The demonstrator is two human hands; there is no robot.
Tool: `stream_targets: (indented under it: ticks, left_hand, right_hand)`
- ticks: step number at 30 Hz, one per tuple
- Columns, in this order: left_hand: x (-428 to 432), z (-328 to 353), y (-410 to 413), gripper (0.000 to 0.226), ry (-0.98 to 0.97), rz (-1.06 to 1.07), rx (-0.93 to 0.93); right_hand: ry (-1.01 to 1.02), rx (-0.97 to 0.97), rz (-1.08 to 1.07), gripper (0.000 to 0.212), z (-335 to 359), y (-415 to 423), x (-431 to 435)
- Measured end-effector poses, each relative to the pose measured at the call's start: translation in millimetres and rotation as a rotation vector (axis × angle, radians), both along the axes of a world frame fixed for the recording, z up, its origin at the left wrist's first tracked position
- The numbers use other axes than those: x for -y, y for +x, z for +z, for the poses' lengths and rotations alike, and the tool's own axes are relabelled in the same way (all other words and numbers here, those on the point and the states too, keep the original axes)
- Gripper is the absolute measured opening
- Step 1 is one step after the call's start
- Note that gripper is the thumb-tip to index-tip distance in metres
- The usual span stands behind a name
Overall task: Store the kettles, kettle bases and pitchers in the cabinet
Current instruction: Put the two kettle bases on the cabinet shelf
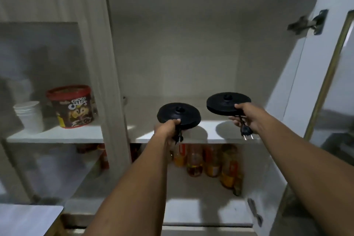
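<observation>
Left hand (168,126) grips the near rim of a black round kettle base (179,115), thumb on top and fingers curled beneath; the base's cord and plug (179,138) are bunched under the same hand. Right hand (247,116) holds a second black kettle base (228,103) in the same manner by its near right edge, thumb resting on the upper face, with a two-pin plug (247,132) hanging just below the fingers. Both bases lie roughly level, each with a small raised connector at its centre. Both are held over the white upper shelf (214,132) of the open cabinet compartment, the left one at the shelf's near edge, the right one slightly higher and farther in; whether either touches the shelf cannot be told. Shadows of the two discs fall on the shelf beneath them.

On the lower shelf (201,207), several bottles (212,161) with yellow and red labels stand toward the far side. The cabinet door (306,74) stands open at the right, its metal hinge (306,23) visible near the top. In the compartment to the left, a brown chocolate-cereal tub (71,106) with a red rim stands beside a stack of white cups (30,116).
</observation>
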State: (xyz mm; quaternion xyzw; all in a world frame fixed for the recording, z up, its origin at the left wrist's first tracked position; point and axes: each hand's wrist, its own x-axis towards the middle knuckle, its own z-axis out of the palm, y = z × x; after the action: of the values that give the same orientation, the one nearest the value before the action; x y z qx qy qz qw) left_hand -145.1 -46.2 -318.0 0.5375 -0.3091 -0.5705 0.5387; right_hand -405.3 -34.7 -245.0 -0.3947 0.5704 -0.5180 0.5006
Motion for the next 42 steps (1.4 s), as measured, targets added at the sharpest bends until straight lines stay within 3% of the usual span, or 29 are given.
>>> stream_targets:
  ticks: [6, 11, 17, 19, 22, 24, 26, 29, 31, 34, 39, 42]
  left_hand:
    - [97, -1, 9, 0.068, 0.036, 0.005, 0.104]
    - [162, -13, -11, 0.061, 0.095, -0.061, 0.171]
    - [214, -23, -41, 0.037, 0.093, -0.087, 0.266]
    - [218, -19, -46, 0.040, 0.078, -0.055, 0.473]
    - [234, -11, -51, 0.083, 0.126, -0.096, 1.021]
    - [246, -11, -55, 0.101, 0.145, -0.090, 1.370]
    - [257, -17, -60, 0.100, 0.038, -0.113, 1.536]
    - [271, -28, -61, 0.077, -0.195, -0.314, 1.474]
    - [283, -28, -59, 0.075, -0.217, -0.376, 1.402]
    - [304, -23, -60, 0.073, -0.208, -0.407, 1.438]
    - [343, -20, -77, 0.052, -0.103, -0.212, 1.432]
    - [366, -23, -89, 0.051, -0.078, -0.112, 1.309]
  right_hand:
    - [0.091, -0.053, -0.136, 0.040, -17, 4, 76]
    - [0.167, -0.047, -0.186, 0.035, -47, 0, 131]
    - [0.208, -0.104, -0.229, 0.029, -77, -18, 217]
    - [0.229, -0.158, -0.279, 0.051, -82, -23, 245]
    - [0.278, -0.537, -0.303, 0.096, -84, -27, 273]
    - [0.315, -0.822, -0.246, 0.100, -84, -24, 284]
    - [0.330, -1.039, -0.269, 0.096, -85, -22, 292]
    - [0.217, -1.240, -0.092, 0.095, -96, -29, 306]
    - [0.173, -1.240, 0.058, 0.095, -103, -36, 317]
    - [0.144, -1.216, 0.071, 0.086, -105, -44, 340]
    - [0.079, -1.127, -0.010, 0.070, -106, -48, 382]
    - [0.036, -1.037, -0.039, 0.071, -109, -48, 408]
